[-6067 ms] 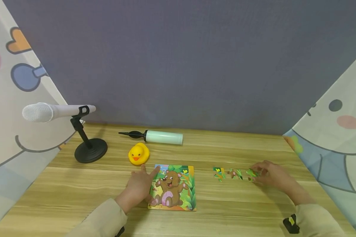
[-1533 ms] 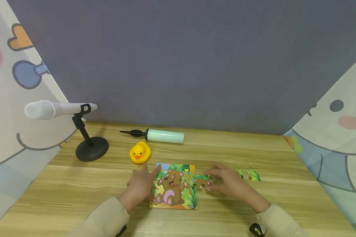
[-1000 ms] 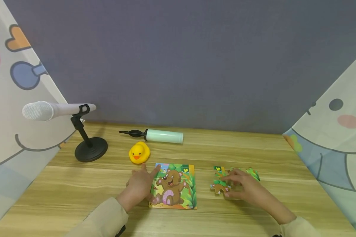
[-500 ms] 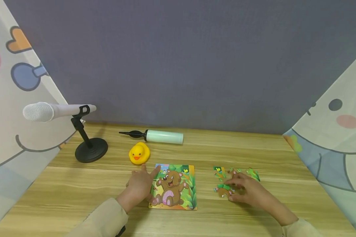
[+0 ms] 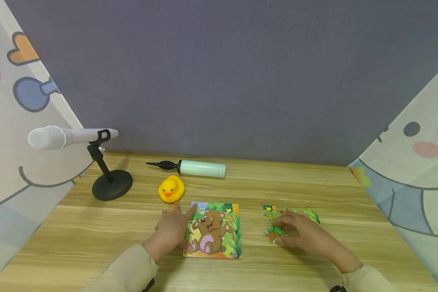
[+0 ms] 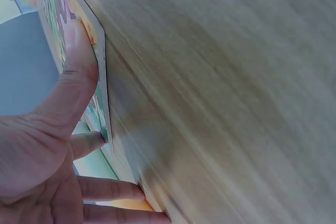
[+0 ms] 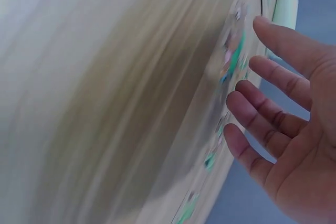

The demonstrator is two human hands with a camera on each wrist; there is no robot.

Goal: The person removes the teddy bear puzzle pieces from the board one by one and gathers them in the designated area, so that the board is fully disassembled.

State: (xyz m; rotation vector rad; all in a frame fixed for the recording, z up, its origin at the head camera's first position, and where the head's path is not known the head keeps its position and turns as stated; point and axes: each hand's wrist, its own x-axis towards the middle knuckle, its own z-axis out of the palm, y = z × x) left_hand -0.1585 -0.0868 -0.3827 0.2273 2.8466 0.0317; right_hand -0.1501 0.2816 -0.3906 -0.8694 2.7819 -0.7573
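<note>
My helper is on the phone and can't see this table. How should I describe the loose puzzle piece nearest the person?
On the wooden table, find the square bear picture that the left hand touches. To the person's right of it, beside the right hand, lies the brown-and-green puzzle piece. The other loose pieces form a row behind it; this one alone lies closer to the person.

Flat, square bear puzzle (image 5: pixel 213 233), picture side up, with loose, multicoloured puzzle pieces (image 5: pixel 273 235) apart to its right.
</note>
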